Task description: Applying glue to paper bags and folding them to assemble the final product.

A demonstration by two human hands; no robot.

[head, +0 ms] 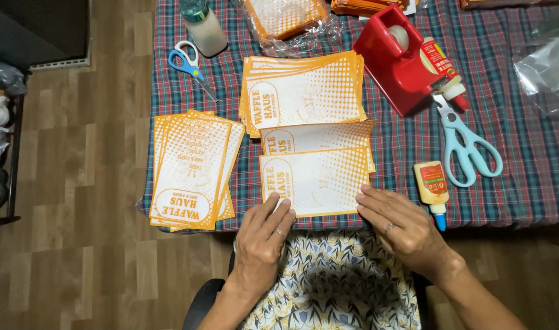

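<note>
Both hands rest at the near edge of the table: the left hand (262,235) lies with fingers flat and close together on the near left corner of an orange-and-white printed sheet (316,181), and the right hand (399,227) presses its fingers, slightly spread, on the near right corner. Neither hand is clamped around anything; they only press down on the paper.

That sheet is white in the middle with an orange border, an orange dot pattern fading across it and an oval badge at its left end. It lies on the plaid tablecloth (524,177) at the middle of the near edge.

Just behind it a second sheet (316,137) peeks out, and behind that sits a fanned stack of like sheets (304,91). Another stack (194,171) lies turned at the near left corner. Right of the hands lie a small glue bottle (432,186), pale blue scissors (469,146) and a red tape dispenser (396,58); blue-handled scissors (191,64) lie toward the far left.

The sheet's long axis runs left to right along the near edge, badge end to the left.
</note>
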